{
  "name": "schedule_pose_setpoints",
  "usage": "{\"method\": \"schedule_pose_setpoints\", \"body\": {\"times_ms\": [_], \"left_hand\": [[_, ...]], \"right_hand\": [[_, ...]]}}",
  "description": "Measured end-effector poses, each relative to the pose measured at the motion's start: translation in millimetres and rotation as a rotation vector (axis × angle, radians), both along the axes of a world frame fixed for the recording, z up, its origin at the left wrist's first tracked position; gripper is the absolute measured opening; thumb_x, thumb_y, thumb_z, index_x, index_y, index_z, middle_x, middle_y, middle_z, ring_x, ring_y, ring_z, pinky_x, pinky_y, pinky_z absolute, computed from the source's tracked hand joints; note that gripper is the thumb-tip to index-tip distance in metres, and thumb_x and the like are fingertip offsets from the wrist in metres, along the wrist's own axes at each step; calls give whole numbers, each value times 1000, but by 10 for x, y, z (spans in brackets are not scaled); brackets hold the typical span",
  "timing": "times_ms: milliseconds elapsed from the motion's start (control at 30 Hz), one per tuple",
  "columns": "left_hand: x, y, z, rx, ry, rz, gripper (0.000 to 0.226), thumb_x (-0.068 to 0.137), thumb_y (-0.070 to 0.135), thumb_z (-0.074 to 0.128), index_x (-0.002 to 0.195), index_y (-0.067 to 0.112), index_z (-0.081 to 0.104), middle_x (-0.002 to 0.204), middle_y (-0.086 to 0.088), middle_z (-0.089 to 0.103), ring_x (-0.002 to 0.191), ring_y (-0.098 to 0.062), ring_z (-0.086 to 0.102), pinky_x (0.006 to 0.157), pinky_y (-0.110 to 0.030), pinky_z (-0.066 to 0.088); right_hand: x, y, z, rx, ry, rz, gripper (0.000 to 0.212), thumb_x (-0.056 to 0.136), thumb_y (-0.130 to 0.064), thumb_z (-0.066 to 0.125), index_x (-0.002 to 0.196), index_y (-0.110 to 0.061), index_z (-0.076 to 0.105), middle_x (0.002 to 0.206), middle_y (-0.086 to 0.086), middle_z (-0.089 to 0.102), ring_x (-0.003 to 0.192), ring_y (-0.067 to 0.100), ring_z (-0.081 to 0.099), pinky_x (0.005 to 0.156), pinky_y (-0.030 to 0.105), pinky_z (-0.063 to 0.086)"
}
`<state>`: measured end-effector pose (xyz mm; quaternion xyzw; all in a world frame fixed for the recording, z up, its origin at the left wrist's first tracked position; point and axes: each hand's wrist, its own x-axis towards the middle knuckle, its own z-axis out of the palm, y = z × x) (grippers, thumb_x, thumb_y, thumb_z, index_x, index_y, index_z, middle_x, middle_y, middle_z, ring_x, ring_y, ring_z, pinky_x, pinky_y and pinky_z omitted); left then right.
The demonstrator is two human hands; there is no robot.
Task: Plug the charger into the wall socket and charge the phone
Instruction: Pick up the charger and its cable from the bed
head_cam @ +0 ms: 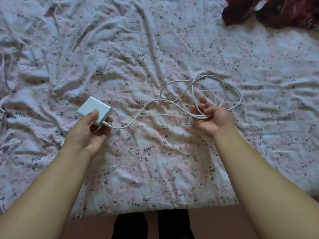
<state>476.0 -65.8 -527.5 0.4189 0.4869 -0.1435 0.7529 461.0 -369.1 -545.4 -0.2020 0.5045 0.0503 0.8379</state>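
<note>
**Charger block in the left hand, cable loops in the right**

While both bare forearms reach out over a rumpled floral bedsheet, the left hand grips the white charger block, thumb pressed on its top face and fingers curled under its near edge. The block sits tilted, lifted a little off the sheet at the hand's side. A white cable is plugged into the block's near right corner and runs rightward in a shallow wave across the fabric.

The right hand is turned palm up with the fingers loosely curled, and several strands of the same cable lie gathered across the palm and fingers. From there the cable spreads in wide overlapping loops on the sheet just beyond the fingertips. The grasp looks light rather than clenched.

A dark red crumpled cloth lies at the far right corner, well apart from both hands. Below the sheet's near edge, dark trouser legs show against a brownish floor.
</note>
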Motion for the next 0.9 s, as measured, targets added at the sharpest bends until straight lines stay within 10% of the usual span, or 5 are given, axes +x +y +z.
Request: {"method": "schedule_pose_setpoints", "body": {"times_ms": [400,900], "left_hand": [[-174,76,431,-78,-113,21,15,93,16,52,105,7,52,107,-18,58,93,-28,64,79,-30,57],[-345,-359,2369,-243,-230,-221,24,92,13,49,115,6,52,114,-18,58,99,-28,62,79,-33,58]], "right_hand": [[-400,-186,420,39,-69,-129,70,54,24,22,102,-10,61,127,17,57,76,26,73,57,21,58],[-1840,-345,2427,-113,-124,-391,58,61,16,31,92,-12,70,85,6,76,72,16,74,57,23,59]]}}
